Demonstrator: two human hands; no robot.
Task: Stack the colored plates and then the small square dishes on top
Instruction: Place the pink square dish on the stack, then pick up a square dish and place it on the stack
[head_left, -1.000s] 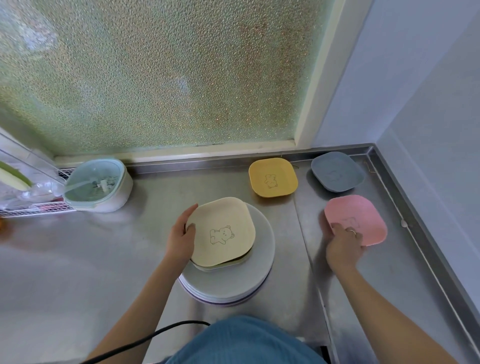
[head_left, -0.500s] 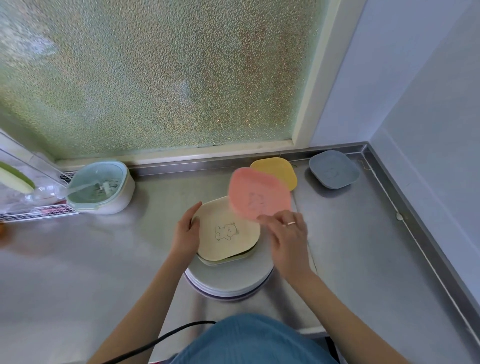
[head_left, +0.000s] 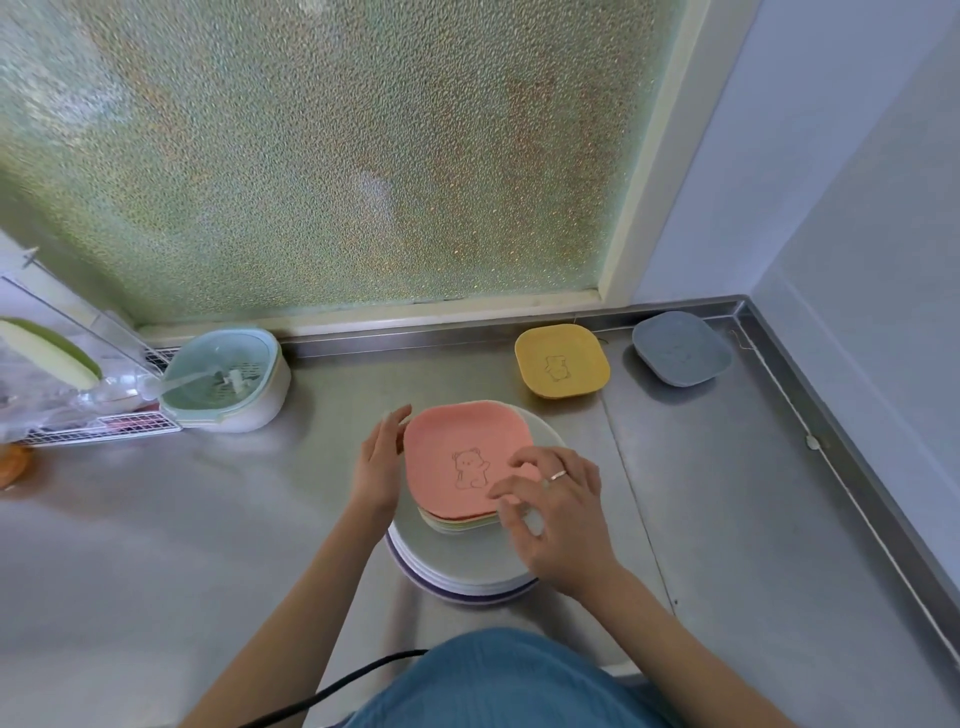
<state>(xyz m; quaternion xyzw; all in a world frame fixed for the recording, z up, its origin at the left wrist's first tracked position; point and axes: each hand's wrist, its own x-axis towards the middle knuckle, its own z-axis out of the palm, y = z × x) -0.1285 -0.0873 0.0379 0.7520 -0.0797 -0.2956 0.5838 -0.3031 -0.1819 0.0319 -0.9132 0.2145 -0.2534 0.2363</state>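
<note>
Pink dish (head_left: 457, 457) tops the small square dishes on the round plate stack (head_left: 467, 566), centre of the steel counter (head_left: 156, 545) | my left hand (head_left: 376, 467), fingers straight, touches its left edge | my right hand (head_left: 556, 514), fingers loosely curled, rests over its right edge, holding nothing | yellow dish (head_left: 561, 361) and grey dish (head_left: 680, 348) lie apart behind.

Steel counter (head_left: 208, 545) bears plate stack (head_left: 467, 566), dishes
</note>
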